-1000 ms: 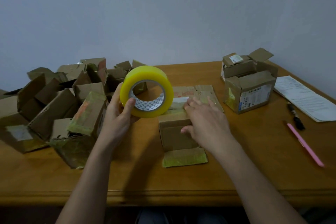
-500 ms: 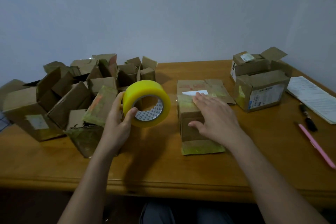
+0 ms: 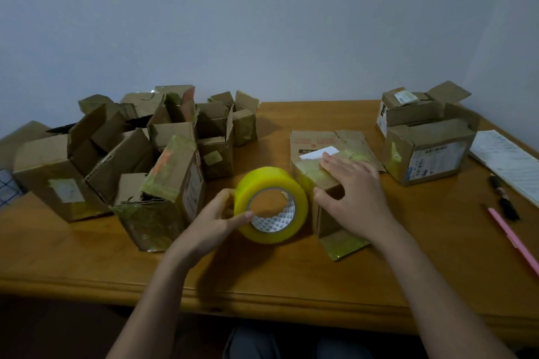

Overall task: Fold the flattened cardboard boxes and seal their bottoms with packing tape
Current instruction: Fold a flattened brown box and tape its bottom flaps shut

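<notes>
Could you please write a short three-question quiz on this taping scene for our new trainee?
1. True or false: the left hand grips the tape roll.
2. What does the right hand rest on? A) the pink pen B) the small box C) the papers
3. Which side of the table holds the large heap of boxes?

Key: 1 true; 2 B; 3 the person's left.

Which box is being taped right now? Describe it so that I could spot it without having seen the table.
Start at the wooden table and find the yellow tape roll near its front, held by the left hand. Just right of the roll stands a small cardboard box, with the right hand pressing flat on top. Unlike the pile of boxes on the left, it stands alone under a hand.
</notes>
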The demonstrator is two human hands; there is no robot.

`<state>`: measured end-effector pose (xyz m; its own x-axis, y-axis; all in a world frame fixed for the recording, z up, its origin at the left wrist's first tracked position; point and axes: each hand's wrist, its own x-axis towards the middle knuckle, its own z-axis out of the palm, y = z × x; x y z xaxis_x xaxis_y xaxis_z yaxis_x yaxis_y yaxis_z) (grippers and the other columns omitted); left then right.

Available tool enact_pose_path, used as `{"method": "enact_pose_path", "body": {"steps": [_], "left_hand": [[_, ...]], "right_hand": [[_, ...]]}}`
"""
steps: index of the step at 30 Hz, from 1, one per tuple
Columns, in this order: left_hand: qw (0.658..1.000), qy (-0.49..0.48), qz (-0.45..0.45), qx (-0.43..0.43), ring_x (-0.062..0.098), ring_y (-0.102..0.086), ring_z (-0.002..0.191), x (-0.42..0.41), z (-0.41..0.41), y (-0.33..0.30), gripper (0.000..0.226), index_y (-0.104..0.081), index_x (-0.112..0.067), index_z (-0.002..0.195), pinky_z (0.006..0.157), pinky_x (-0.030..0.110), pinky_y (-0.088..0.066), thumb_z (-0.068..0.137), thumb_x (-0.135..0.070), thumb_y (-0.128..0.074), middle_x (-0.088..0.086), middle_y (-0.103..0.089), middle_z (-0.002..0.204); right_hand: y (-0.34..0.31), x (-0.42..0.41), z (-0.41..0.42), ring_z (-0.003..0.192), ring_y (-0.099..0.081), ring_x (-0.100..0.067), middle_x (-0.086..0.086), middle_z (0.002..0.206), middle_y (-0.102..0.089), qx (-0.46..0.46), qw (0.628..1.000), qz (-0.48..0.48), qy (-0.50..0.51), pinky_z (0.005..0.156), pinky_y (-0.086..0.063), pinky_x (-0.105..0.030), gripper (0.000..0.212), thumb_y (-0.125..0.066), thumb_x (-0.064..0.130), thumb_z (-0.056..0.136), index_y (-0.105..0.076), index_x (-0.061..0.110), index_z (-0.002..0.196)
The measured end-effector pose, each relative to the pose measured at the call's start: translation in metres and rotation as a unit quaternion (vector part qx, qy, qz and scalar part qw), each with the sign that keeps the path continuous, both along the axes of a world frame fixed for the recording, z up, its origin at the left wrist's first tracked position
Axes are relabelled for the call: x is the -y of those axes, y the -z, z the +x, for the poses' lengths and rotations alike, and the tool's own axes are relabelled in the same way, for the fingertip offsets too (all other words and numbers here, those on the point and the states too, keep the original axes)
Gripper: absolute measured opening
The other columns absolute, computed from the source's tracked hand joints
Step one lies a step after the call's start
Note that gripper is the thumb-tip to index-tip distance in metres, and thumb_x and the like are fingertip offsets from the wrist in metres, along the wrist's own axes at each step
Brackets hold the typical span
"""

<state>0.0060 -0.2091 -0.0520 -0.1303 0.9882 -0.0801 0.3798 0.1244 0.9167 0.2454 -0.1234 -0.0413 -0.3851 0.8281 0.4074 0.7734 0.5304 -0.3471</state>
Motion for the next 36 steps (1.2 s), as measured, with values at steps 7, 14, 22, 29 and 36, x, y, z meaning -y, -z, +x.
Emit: {"method": "enact_pose_path", "body": {"steps": [7, 14, 22, 29, 36], "left_hand": [[0.998, 0.033, 0.047, -0.008, 0.016, -0.059, 0.11, -0.014, 0.022, -0.02, 0.056, -0.055, -0.032, 0.123, 0.086, 0.03, -0.049, 0.073, -0.058, -0.058, -0.001, -0.061, 0.119], [0.994, 0.012, 0.073, -0.075, 0.009, -0.063, 0.092, -0.027, 0.035, -0.041, 0.031, -0.07, -0.023, 0.1, 0.074, 0.024, -0.048, 0.093, -0.048, -0.054, -0.006, -0.067, 0.1], [0.998, 0.043, -0.033, -0.035, 0.019, -0.07, 0.085, -0.031, 0.047, -0.049, 0.036, -0.067, -0.024, 0.108, 0.055, 0.023, -0.053, 0.083, -0.049, -0.066, 0.002, -0.069, 0.101], [0.995, 0.026, -0.058, -0.071, 0.023, -0.069, 0.089, -0.025, 0.05, -0.046, 0.034, -0.064, -0.021, 0.103, 0.072, 0.035, -0.059, 0.085, -0.049, -0.068, 0.006, -0.068, 0.103], [0.988, 0.022, -0.108, -0.105, 0.028, -0.064, 0.104, -0.024, 0.053, -0.056, 0.039, -0.063, -0.029, 0.117, 0.091, 0.048, -0.056, 0.085, -0.051, -0.067, 0.007, -0.059, 0.124]], "right_hand": [[0.004, 0.0, 0.007, 0.125, -0.027, 0.014, 0.034, 0.136, -0.037, -0.089, 0.993, -0.002, -0.073, 0.1, -0.005, -0.015, 0.048, -0.042, 0.043, 0.087, -0.053, 0.041, 0.134], [0.006, 0.001, 0.007, 0.122, -0.033, 0.01, 0.048, 0.124, -0.037, -0.126, 0.988, 0.0, -0.091, 0.1, -0.006, -0.017, 0.039, -0.047, 0.046, 0.084, -0.055, 0.053, 0.122], [0.014, -0.005, -0.015, 0.111, -0.048, -0.005, 0.024, 0.11, -0.066, -0.205, 0.978, 0.038, 0.016, 0.103, -0.014, -0.025, 0.013, -0.073, 0.043, 0.081, -0.069, 0.036, 0.092], [0.013, -0.01, -0.011, 0.111, -0.049, -0.007, 0.025, 0.109, -0.065, -0.216, 0.976, 0.029, -0.002, 0.101, -0.008, -0.022, 0.005, -0.07, 0.037, 0.086, -0.067, 0.038, 0.09], [0.016, -0.013, -0.009, 0.113, -0.049, -0.01, 0.017, 0.108, -0.066, -0.213, 0.976, 0.036, 0.007, 0.109, -0.01, -0.029, 0.017, -0.066, 0.047, 0.086, -0.066, 0.04, 0.101]]}}
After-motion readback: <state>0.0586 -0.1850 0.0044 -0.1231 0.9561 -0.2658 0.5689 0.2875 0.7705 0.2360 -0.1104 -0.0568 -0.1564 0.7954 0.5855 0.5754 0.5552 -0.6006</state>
